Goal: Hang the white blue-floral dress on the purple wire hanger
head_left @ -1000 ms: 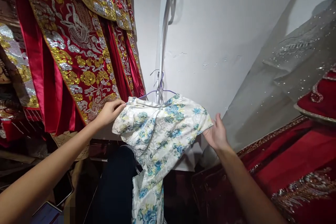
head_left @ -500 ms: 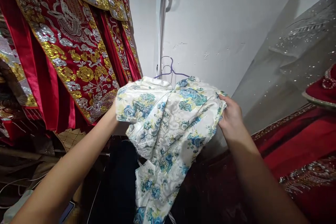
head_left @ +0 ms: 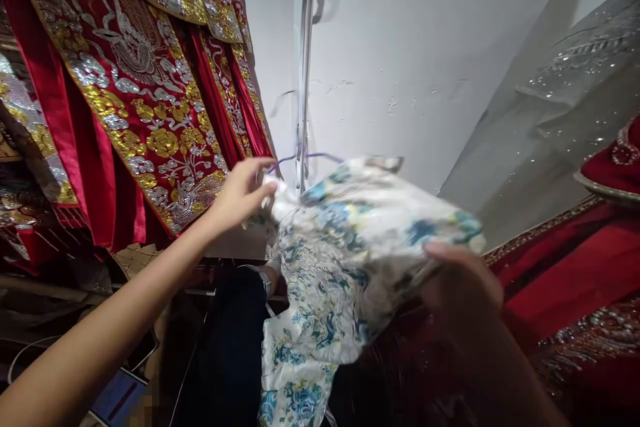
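Note:
A white cheongsam (head_left: 320, 267) with blue and yellow-green flowers hangs in folds in front of me, partly smeared by motion. Its left shoulder is pinched between the thumb and fingers of my left hand (head_left: 243, 195), right at the end of a purple hanger (head_left: 323, 155). The rest of the hanger goes behind the cloth, and its hook is blurred. On the other side, my right hand (head_left: 463, 273) is closed on the sleeve side and holds the cloth out to the right; its fingers are partly hidden and blurred.
Red gowns with gold and silver embroidery (head_left: 163, 140) hang at the left. A white wall (head_left: 390, 47) with a narrow metal strip (head_left: 303, 67) stands ahead. Sheer sparkling fabric (head_left: 575, 93) and red garments (head_left: 560, 267) are at the right. A device with a screen (head_left: 120, 397) lies low left.
My left hand has moved right and inward, from the sleeve to the shoulder by the hanger. My right hand has swung right and down, pulling the cheongsam's other side outward. The hanger has shifted left.

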`<state>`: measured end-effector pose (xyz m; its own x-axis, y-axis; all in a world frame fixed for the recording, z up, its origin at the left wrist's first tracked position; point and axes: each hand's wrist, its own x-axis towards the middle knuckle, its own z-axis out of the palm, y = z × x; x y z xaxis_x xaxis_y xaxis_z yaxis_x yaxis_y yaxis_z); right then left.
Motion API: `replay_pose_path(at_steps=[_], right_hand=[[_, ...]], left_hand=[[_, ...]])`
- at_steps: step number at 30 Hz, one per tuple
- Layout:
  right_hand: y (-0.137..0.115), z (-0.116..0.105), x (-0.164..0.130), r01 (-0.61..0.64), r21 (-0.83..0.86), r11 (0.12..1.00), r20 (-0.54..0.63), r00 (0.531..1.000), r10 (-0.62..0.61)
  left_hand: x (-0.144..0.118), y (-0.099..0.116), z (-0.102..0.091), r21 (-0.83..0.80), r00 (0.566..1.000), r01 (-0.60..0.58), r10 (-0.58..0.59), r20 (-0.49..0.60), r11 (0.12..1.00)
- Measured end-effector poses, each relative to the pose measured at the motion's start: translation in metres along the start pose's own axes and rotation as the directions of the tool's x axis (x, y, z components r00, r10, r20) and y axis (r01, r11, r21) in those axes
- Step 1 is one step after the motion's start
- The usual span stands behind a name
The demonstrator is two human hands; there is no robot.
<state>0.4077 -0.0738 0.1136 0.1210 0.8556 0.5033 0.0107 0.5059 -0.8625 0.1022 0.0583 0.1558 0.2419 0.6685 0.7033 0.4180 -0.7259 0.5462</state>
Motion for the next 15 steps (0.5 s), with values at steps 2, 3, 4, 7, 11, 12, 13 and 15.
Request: replay_pose_path(at_steps=[2, 3, 4, 7, 11, 12, 13, 15], right_hand=[[-0.016, 0.022, -0.021, 0.063, 0.001, 0.998, 0.209, 0.976, -0.062], [-0.023, 0.032, -0.028, 0.13, 0.017, 0.991, 0.362, 0.923, -0.128], [-0.028, 0.042, -0.033, 0.203, 0.046, 0.978, 0.52, 0.831, -0.197], [-0.029, 0.059, -0.031, 0.382, 0.126, 0.916, 0.736, 0.582, -0.344], [0.012, 0.061, 0.004, 0.574, -0.244, 0.782, 0.561, 0.741, -0.369], [0.026, 0.061, 0.014, 0.549, -0.391, 0.738, 0.52, 0.794, -0.315], [0.04, 0.061, 0.023, 0.527, -0.496, 0.69, 0.502, 0.823, -0.267], [0.06, 0.066, 0.035, 0.547, -0.59, 0.594, 0.538, 0.815, -0.217]], left_hand=[[-0.005, 0.006, 0.015, -0.122, 0.985, 0.143, -0.129, 0.116, 0.982], [-0.008, 0.006, 0.021, -0.204, 0.973, 0.214, -0.188, 0.136, 0.955], [-0.01, 0.005, 0.026, -0.282, 0.964, 0.258, -0.227, 0.136, 0.924], [-0.015, 0.003, 0.029, -0.458, 0.97, 0.24, -0.233, 0.073, 0.856], [-0.019, 0.019, 0.02, -0.631, 0.962, 0.227, -0.27, 0.029, 0.742], [-0.02, 0.025, 0.019, -0.665, 0.955, 0.245, -0.294, 0.04, 0.705], [-0.02, 0.031, 0.018, -0.694, 0.948, 0.263, -0.315, 0.055, 0.671], [-0.019, 0.041, 0.018, -0.74, 0.932, 0.296, -0.352, 0.085, 0.604]])
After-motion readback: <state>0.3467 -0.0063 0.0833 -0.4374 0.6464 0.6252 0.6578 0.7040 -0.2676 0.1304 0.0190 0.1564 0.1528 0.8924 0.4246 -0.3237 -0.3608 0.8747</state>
